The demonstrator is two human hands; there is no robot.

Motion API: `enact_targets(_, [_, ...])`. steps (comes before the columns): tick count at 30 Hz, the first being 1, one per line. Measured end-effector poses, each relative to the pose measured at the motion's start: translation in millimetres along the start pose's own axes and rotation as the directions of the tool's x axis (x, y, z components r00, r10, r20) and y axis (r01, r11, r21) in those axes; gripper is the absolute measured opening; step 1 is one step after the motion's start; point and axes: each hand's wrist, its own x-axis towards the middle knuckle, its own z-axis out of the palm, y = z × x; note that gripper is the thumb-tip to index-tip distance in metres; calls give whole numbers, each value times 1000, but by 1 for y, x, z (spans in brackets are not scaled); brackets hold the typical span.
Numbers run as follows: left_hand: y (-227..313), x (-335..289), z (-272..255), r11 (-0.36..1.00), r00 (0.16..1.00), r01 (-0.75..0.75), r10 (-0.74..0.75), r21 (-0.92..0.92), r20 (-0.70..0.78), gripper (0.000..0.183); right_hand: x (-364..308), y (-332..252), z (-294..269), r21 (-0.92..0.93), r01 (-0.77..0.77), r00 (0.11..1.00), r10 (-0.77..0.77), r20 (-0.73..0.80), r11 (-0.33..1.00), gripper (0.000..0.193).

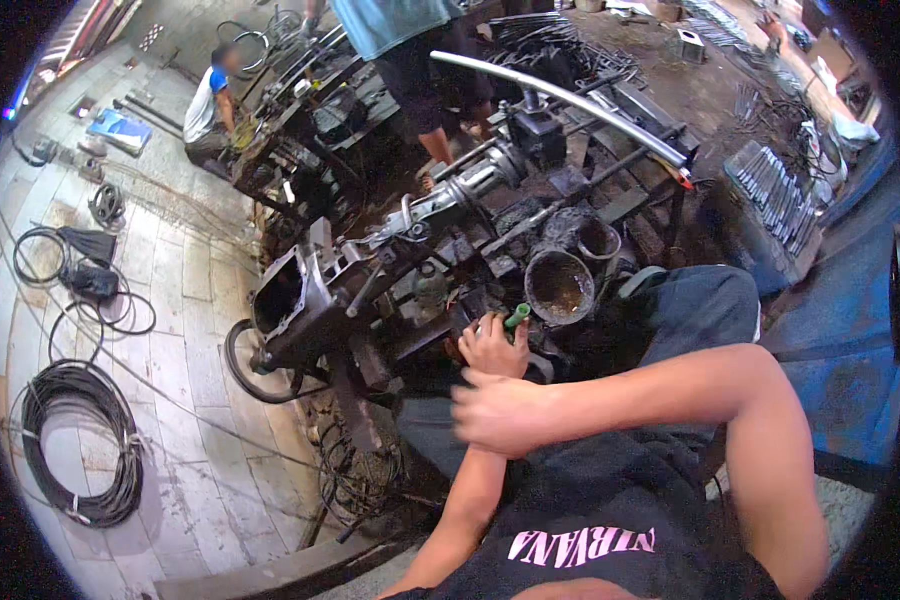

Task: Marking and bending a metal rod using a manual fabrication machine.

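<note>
My left hand [494, 348] is closed around a green tubular handle [517, 316], whose open end sticks up beside the thumb. It is low at the near side of a dark, greasy metal machine [310, 300]. Crossing over my left wrist is my right hand [500, 412], smeared by motion, so its fingers are not clear. Whether it touches the wrist cannot be told. Just beyond the handle stands a round, dirty pot [560, 287] with brownish contents. A cylindrical chuck-like part [485, 180] sits farther along the machine.
A long shiny pipe [570, 97] slants across the far right side. Metal rods fill a crate [773, 205] at the right. Coiled black cable [80, 445] lies on the left floor. One person [210, 115] sits far left; another [390, 40] stands behind the machine.
</note>
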Motion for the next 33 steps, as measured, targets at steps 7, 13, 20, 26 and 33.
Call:
enact_targets(7, [-14, 1, -3, 999, 999, -33, 33, -16, 7, 41, -46, 110, -170, 53, -380, 668, 314, -675, 923, 13])
enact_targets(13, [6, 10, -11, 996, 994, -80, 78, 24, 74, 36, -85, 275, -177, 430, -892, 53, 977, -207, 140, 55])
enact_targets(20, [-3, 24, -12, 993, 980, -76, 58, 86, 188, 38, -97, 306, -155, 356, -846, 381, 917, -117, 397, 48])
enact_targets(26, [-4, 21, -10, 997, 993, -70, 65, 43, 99, 34, -93, 313, -150, 352, -854, 353, 924, -147, 382, 50])
enact_targets(33, [-6, 22, -6, 996, 996, -82, 80, 45, 42, 32, -92, 305, -147, 319, -852, 359, 906, -224, 416, 50])
